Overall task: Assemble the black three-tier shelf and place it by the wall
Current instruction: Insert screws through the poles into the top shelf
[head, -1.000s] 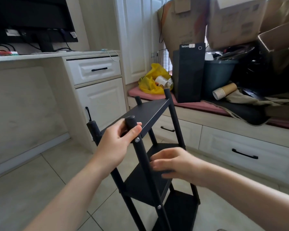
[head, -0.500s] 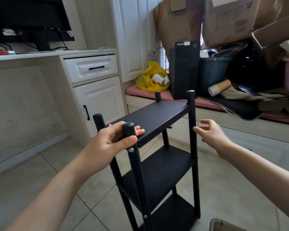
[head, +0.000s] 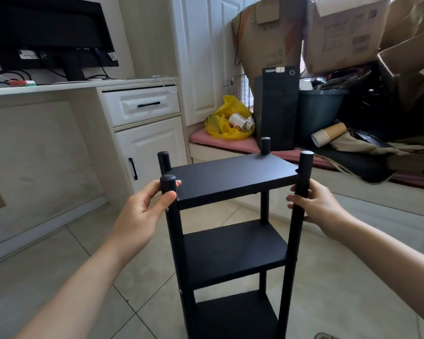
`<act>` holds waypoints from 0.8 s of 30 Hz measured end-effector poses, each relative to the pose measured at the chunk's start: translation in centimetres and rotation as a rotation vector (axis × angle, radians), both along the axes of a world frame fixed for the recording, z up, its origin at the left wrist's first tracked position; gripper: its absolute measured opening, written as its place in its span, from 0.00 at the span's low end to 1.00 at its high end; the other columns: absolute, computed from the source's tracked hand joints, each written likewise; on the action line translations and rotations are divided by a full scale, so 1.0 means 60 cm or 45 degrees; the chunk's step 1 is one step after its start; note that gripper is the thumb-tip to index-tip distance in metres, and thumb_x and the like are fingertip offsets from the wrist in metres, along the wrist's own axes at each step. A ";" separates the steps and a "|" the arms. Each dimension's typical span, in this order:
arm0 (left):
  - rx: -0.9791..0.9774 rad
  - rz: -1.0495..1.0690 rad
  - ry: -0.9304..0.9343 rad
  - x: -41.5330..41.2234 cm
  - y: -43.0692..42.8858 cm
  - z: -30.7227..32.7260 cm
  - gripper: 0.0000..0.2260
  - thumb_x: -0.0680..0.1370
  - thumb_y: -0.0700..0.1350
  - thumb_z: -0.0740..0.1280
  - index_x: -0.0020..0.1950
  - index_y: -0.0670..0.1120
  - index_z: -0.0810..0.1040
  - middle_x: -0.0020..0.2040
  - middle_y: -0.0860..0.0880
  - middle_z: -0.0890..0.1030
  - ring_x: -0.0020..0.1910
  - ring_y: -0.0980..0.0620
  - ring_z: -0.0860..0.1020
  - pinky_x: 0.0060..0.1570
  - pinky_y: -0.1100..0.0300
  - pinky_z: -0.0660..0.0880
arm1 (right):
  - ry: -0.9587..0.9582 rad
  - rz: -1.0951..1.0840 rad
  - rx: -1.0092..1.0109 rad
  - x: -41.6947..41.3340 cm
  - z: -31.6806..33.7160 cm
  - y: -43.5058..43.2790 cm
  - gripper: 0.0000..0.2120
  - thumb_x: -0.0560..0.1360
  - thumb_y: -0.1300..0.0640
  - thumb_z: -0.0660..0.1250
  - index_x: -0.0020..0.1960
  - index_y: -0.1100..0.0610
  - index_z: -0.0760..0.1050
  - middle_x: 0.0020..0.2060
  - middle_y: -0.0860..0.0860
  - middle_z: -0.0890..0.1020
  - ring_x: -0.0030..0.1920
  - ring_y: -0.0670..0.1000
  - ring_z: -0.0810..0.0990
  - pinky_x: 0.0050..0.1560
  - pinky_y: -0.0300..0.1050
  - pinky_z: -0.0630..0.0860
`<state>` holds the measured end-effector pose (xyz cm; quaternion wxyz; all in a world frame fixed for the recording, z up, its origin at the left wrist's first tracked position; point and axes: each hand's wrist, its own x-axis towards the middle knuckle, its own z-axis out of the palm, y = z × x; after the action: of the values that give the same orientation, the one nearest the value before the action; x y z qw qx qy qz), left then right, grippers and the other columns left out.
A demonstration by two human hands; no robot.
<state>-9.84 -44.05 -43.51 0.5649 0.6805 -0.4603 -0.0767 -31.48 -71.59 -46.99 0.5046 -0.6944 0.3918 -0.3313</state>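
- Since half a second ago the black three-tier shelf (head: pixel 230 179) has swung round to face the camera squarely, and the right hand (head: pixel 321 206), then open and clear of it, has closed on a post.
- Its long axis runs straight up and down; the three tiers lie level, their longer edges running left to right across the view.
- It stands over the tiled floor (head: pixel 83 277), directly in front of the person, near the white desk cabinet (head: pixel 145 148) and well short of the cluttered window bench (head: pixel 230 143).
- The left hand (head: pixel 142 214) grips the front-left post (head: pixel 174 228) at the top tier, thumb in front and fingers curled behind.
- The right hand wraps the front-right post (head: pixel 304 172) just below that tier.
- A black computer tower (head: pixel 277 113) on the bench reads "ThinkCentre" at its top.
- Print on the cardboard boxes (head: pixel 345 33) and the sticker under the monitor (head: pixel 47 28) are too small to read.
- The bottom tier is cut off by the lower edge, so the feet and their contact with the floor cannot be seen.
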 end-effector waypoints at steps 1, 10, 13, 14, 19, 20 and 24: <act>-0.013 0.035 0.020 0.006 -0.002 -0.004 0.15 0.77 0.57 0.64 0.62 0.58 0.81 0.59 0.63 0.83 0.60 0.65 0.78 0.61 0.63 0.70 | -0.002 0.007 -0.002 0.001 -0.001 0.004 0.06 0.79 0.62 0.67 0.51 0.53 0.73 0.51 0.55 0.82 0.45 0.52 0.84 0.37 0.44 0.74; -0.077 0.274 0.078 0.039 -0.009 -0.030 0.10 0.84 0.46 0.63 0.63 0.55 0.79 0.54 0.56 0.84 0.57 0.66 0.79 0.52 0.77 0.68 | -0.025 0.070 -0.047 0.004 -0.012 0.043 0.05 0.79 0.62 0.68 0.51 0.54 0.73 0.51 0.57 0.81 0.49 0.57 0.84 0.42 0.48 0.77; -0.100 0.284 0.097 0.039 -0.010 -0.031 0.10 0.84 0.45 0.63 0.61 0.58 0.79 0.47 0.58 0.83 0.50 0.72 0.79 0.47 0.81 0.67 | -0.014 0.082 -0.060 0.002 -0.015 0.053 0.04 0.79 0.62 0.68 0.50 0.55 0.74 0.49 0.58 0.81 0.51 0.60 0.83 0.50 0.56 0.79; -0.104 0.307 0.096 0.039 -0.011 -0.031 0.10 0.84 0.45 0.63 0.58 0.60 0.78 0.46 0.57 0.83 0.48 0.72 0.79 0.46 0.82 0.67 | -0.010 0.090 -0.061 0.000 -0.016 0.056 0.04 0.79 0.61 0.68 0.50 0.54 0.74 0.48 0.57 0.81 0.51 0.60 0.83 0.53 0.59 0.79; -0.159 0.543 0.146 0.037 -0.015 -0.032 0.01 0.81 0.47 0.70 0.49 0.52 0.79 0.46 0.52 0.82 0.43 0.63 0.80 0.43 0.72 0.73 | -0.023 0.100 -0.064 -0.010 -0.022 0.069 0.05 0.79 0.60 0.68 0.48 0.50 0.75 0.46 0.51 0.83 0.52 0.56 0.83 0.54 0.57 0.79; -0.146 0.592 0.215 0.034 -0.015 -0.033 0.05 0.79 0.50 0.71 0.48 0.51 0.78 0.44 0.51 0.82 0.43 0.58 0.80 0.45 0.66 0.75 | -0.044 0.102 -0.049 -0.013 -0.022 0.072 0.05 0.79 0.60 0.68 0.48 0.50 0.76 0.45 0.50 0.83 0.51 0.56 0.83 0.50 0.54 0.80; 0.060 0.671 0.589 0.021 -0.014 -0.028 0.16 0.77 0.56 0.72 0.46 0.44 0.76 0.39 0.45 0.81 0.31 0.50 0.81 0.35 0.57 0.76 | -0.133 0.135 0.032 -0.029 -0.020 0.085 0.09 0.77 0.61 0.70 0.43 0.47 0.79 0.41 0.48 0.85 0.46 0.53 0.84 0.40 0.45 0.78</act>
<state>-8.56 -44.90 -45.20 0.6388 0.7534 -0.1267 -0.0910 -33.24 -66.46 -48.19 0.5499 -0.6894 0.3317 -0.3350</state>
